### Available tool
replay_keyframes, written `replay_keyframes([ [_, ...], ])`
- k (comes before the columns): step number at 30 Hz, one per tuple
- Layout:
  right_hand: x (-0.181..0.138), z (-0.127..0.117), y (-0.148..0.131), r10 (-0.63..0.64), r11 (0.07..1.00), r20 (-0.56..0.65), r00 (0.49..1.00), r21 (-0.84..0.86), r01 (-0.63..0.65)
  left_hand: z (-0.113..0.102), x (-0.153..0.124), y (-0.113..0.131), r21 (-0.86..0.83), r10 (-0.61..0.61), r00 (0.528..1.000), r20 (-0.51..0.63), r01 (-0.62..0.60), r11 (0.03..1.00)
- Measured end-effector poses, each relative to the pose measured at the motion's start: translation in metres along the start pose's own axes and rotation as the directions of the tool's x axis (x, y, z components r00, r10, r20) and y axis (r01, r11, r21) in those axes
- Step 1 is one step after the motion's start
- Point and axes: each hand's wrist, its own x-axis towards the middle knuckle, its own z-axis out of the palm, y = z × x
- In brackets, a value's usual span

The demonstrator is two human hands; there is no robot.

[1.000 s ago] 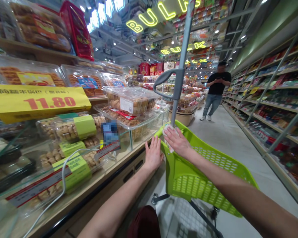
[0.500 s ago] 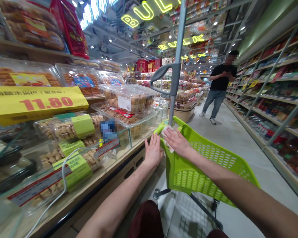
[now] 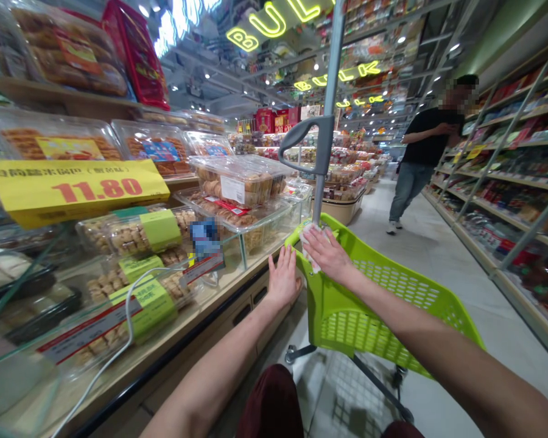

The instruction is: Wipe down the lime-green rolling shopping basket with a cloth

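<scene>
A bright green shopping cart (image 3: 383,316) with a perforated basket stands in front of me. My right hand (image 3: 327,254) lies over a crumpled white wipe (image 3: 311,234), its fingers bent around it and pressing it to the near top rim beside the grey pole (image 3: 331,73). My left hand (image 3: 283,277) is open, fingers stretched and fairly straight, with its fingertips at the left corner of the same rim. A grey loop handle (image 3: 305,146) sits on the pole above both hands. The palm sides of both hands are hidden.
Packed pastries (image 3: 237,182) and a yellow price sign (image 3: 80,190) fill the counter at left, with a white cable (image 3: 130,316) along its edge. Stocked shelves (image 3: 525,164) line the right. A person in black (image 3: 422,140) is in the aisle (image 3: 369,225).
The person in the aisle has stepped nearer the right shelves. My right hand and the wipe have shifted only slightly on the rim; my left hand stays at the corner.
</scene>
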Motion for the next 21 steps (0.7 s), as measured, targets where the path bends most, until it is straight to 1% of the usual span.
replay_keyframes([
  [3,-0.012,0.005,-0.008,-0.115,0.993,0.061,0.992,-0.007,0.115,-0.001,-0.001,-0.003,0.010,-0.015,1.000,0.007,0.015,1.000],
  [5,-0.011,0.002,-0.004,-0.136,0.991,0.064,0.989,-0.012,0.137,-0.004,0.001,-0.005,0.017,-0.018,1.000,0.007,0.018,1.000],
  [7,-0.001,-0.006,0.007,-0.083,0.996,0.030,0.996,-0.025,0.084,-0.006,0.004,-0.004,0.020,-0.019,1.000,0.005,0.019,1.000],
  [9,0.010,-0.014,0.018,0.012,0.999,-0.023,1.000,-0.037,-0.013,-0.008,0.005,-0.002,0.021,-0.016,1.000,0.001,0.016,1.000],
  [10,0.014,-0.016,0.020,0.055,0.998,-0.041,0.998,-0.035,-0.057,-0.008,0.005,-0.001,0.020,-0.013,1.000,-0.001,0.013,1.000],
  [12,0.011,-0.014,0.017,0.097,0.995,-0.046,0.994,-0.012,-0.097,-0.006,0.003,0.002,0.017,-0.004,1.000,-0.006,0.004,1.000],
  [14,-0.006,-0.005,0.001,0.099,0.995,-0.015,0.995,0.026,-0.098,-0.001,-0.001,0.003,0.015,0.000,1.000,-0.005,0.000,1.000],
  [17,-0.044,0.018,-0.036,0.124,0.987,0.046,0.991,0.093,-0.128,0.008,-0.010,0.004,0.020,0.009,1.000,0.006,-0.009,1.000],
  [19,-0.067,0.031,-0.059,0.155,0.978,0.079,0.985,0.129,-0.164,0.018,-0.019,0.004,0.024,0.028,0.999,0.024,-0.028,0.999],
  [21,-0.084,0.042,-0.077,0.174,0.972,0.103,0.979,0.142,-0.188,0.029,-0.032,0.005,0.028,0.045,0.997,0.058,-0.047,0.999],
])
